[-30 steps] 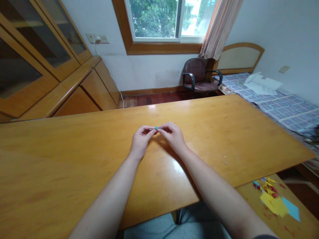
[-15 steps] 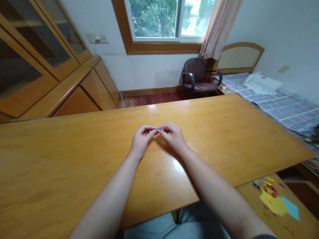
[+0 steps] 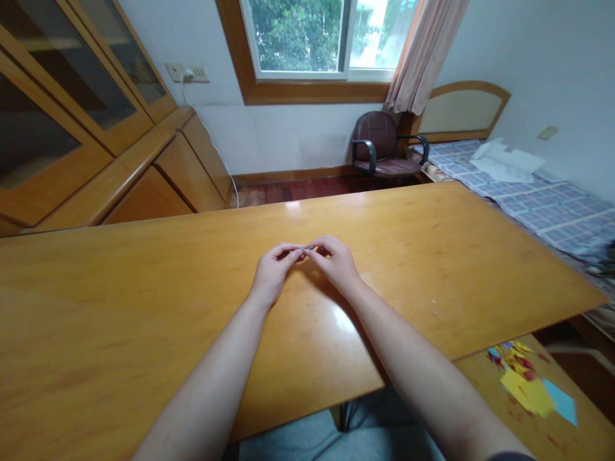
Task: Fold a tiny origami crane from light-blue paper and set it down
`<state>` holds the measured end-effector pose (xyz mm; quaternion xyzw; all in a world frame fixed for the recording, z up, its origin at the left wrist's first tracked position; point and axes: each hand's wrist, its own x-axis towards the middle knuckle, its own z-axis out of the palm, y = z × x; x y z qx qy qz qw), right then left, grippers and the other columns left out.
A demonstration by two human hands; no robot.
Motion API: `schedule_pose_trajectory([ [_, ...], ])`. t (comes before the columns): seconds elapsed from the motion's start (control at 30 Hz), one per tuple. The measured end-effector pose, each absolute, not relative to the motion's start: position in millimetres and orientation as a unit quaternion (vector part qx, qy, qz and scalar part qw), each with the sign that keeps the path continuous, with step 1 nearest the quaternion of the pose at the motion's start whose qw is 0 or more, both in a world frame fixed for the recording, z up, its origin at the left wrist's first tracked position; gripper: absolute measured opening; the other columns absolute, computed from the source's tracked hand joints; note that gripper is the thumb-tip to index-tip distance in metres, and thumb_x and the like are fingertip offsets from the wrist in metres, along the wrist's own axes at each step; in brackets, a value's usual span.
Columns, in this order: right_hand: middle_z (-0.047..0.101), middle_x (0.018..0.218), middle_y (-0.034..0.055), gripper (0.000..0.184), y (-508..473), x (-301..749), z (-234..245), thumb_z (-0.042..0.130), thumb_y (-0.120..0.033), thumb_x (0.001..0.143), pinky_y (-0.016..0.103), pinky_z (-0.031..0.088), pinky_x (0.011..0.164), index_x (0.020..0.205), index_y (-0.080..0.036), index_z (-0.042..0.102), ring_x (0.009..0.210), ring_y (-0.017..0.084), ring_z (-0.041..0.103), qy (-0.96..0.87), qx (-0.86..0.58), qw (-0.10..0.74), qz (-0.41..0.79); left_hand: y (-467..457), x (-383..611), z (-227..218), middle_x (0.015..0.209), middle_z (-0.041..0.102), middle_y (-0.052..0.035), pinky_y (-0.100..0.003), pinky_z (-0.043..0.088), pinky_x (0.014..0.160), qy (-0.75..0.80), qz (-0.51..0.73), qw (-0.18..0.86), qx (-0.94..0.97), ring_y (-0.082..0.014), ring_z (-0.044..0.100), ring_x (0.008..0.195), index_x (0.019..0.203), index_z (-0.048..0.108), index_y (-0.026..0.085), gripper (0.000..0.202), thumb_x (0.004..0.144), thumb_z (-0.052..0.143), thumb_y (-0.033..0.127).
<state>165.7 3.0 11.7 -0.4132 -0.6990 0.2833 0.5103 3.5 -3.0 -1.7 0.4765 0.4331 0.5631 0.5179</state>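
Observation:
Over the middle of the wooden table (image 3: 144, 320), my left hand (image 3: 271, 274) and my right hand (image 3: 335, 261) meet fingertip to fingertip. Thumb and fingers of both are pinched on a small piece of blue paper (image 3: 302, 248). Only a thin bluish sliver of it shows between the tips. The fingers cover the remainder, so I cannot make out its shape or folds.
On a lower surface to the right lie yellow paper sheets (image 3: 528, 392), a light blue sheet (image 3: 561, 403) and a pile of small coloured paper pieces (image 3: 515, 358). A chair (image 3: 379, 144) and a bed (image 3: 552, 198) stand beyond the table; a cabinet (image 3: 144, 173) is at left.
Both hands stay almost in place, with the fingertips shifting slightly. Less of the blue paper's colour shows between them now.

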Motion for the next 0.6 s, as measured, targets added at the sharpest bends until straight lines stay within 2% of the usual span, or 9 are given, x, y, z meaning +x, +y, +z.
schedule_pose_trajectory([
  [0.27,0.07,0.08,0.0024,0.011,5.0,165.1,8.8,0.068,-0.031,0.083,0.027,0.047,0.067,0.084,-0.02,0.072,0.069,0.014,0.06,-0.694,-0.427,0.499,0.295,-3.0,3.8,-0.6,0.087,0.074,-0.0058,-0.035,0.054,0.085,0.449,0.569,0.487,0.487,-0.0182,0.068,0.082,0.086,0.072,0.016,0.027,0.069,0.077,0.037],
  [0.6,0.07,0.08,0.0023,0.01,3.4,165.3,10.3,0.067,-0.029,0.084,0.027,0.046,0.066,0.083,-0.021,0.072,0.066,0.014,0.058,-0.693,-0.427,0.505,0.287,-1.4,4.9,-3.1,0.092,0.074,-0.0069,-0.036,0.055,0.087,0.44,0.568,0.511,0.472,-0.0186,0.069,0.085,0.09,0.072,0.016,0.031,0.069,0.078,0.037],
])
